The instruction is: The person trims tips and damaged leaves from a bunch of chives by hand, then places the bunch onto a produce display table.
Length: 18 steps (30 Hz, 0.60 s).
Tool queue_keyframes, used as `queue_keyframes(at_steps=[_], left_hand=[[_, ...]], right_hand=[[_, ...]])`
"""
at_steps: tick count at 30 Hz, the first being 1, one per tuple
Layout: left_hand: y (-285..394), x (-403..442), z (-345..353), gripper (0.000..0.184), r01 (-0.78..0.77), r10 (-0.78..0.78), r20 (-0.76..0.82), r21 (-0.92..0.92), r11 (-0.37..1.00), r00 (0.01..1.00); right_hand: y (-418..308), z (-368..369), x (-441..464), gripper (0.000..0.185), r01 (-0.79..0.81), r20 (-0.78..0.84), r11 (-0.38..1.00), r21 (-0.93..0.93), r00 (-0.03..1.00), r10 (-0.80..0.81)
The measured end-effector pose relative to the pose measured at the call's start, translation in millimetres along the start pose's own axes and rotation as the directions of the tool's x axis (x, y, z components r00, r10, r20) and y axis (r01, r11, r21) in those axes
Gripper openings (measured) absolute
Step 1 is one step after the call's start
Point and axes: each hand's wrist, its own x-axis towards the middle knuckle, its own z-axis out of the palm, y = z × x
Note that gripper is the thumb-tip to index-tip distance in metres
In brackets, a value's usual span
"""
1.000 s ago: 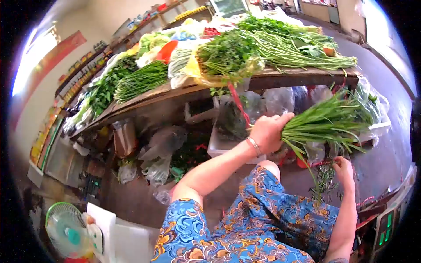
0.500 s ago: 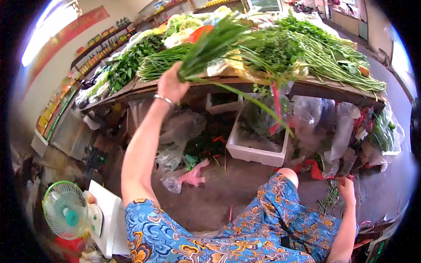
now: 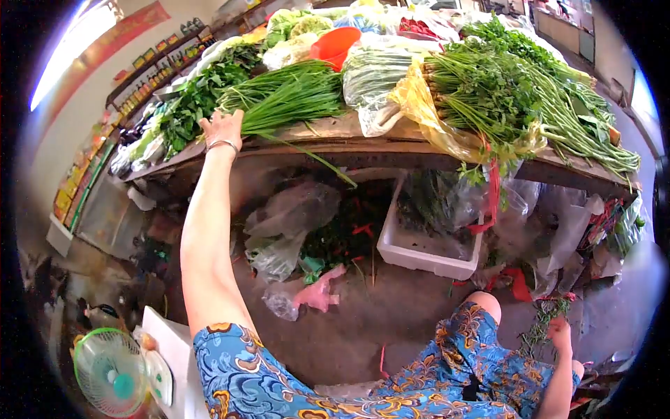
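Note:
My left hand [image 3: 222,130] is at the base end of a bunch of garlic chives [image 3: 289,101] that lies on the vegetable stand [image 3: 335,133]. Its fingers are spread, the thumb side close against the stems. One long loose blade [image 3: 314,158] hangs from the bunch over the stand's front edge. Low on the right, my right hand [image 3: 560,332] is curled closed beside my knee; what it holds, if anything, cannot be made out. Scattered green trimmings [image 3: 537,328] lie on the floor beside it.
On the stand are an orange-red bowl [image 3: 335,47], bagged greens [image 3: 384,77], herbs [image 3: 488,91] and long beans [image 3: 586,133]. Below stand a white foam box [image 3: 429,260] and plastic bags [image 3: 293,209]. A green fan [image 3: 110,373] and a white scale [image 3: 159,377] are at lower left.
My left hand has moved left and lowered the raised chives onto the stand; its fingers have opened. My right hand has moved down slightly, away from the red strip. The view has shifted a little.

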Motion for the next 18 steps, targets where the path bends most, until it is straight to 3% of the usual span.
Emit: queue_keyframes(at_steps=[2, 4, 6, 8, 9, 11, 12, 15, 18], left_hand=[[0, 8, 8, 0.037, 0.093, -0.08, -0.081, 0.167, 0.982, 0.994], [4, 9, 1, 0.03, 0.107, -0.08, -0.14, 0.199, 0.974, 0.987], [5, 17, 2, 0.027, 0.078, -0.049, -0.181, 0.154, 0.985, 0.982], [7, 22, 0, 0.03, 0.058, -0.036, -0.131, 0.167, 0.984, 0.991], [7, 29, 2, 0.033, 0.178, -0.179, -0.026, -0.025, 0.984, 0.984], [2, 28, 9, 0.053, 0.129, -0.125, 0.064, -0.07, 0.989, 0.99], [-1, 23, 1, 0.053, 0.129, -0.125, 0.066, -0.067, 0.989, 0.99], [-8, 27, -11, 0.088, 0.133, -0.073, 0.25, -0.232, 0.964, 0.966], [-14, 33, -9, 0.092, 0.079, 0.004, 0.281, -0.285, 0.955, 0.96]], right_hand=[[-1, 1, -6, 0.019, 0.056, 0.019, 0.996, -0.071, 0.998, -0.055], [-5, 2, -5, 0.019, 0.121, 0.045, 0.983, -0.141, 0.992, -0.116], [-10, 11, -4, 0.019, -0.028, 0.103, 1.0, 0.007, 0.994, 0.027], [-17, 21, -4, 0.018, -0.032, 0.071, 0.999, 0.031, 0.997, 0.03], [-19, 28, -2, 0.018, -0.041, 0.075, 0.999, -0.006, 0.996, 0.041], [-22, 30, 2, 0.018, -0.128, 0.161, 0.991, -0.032, 0.978, 0.132], [-23, 32, 4, 0.018, -0.128, 0.165, 0.991, -0.033, 0.977, 0.132], [-25, 39, 4, 0.02, -0.096, 0.238, 0.995, -0.015, 0.966, 0.097], [-46, 40, 2, 0.021, -0.149, 0.239, 0.984, -0.097, 0.956, 0.168]])
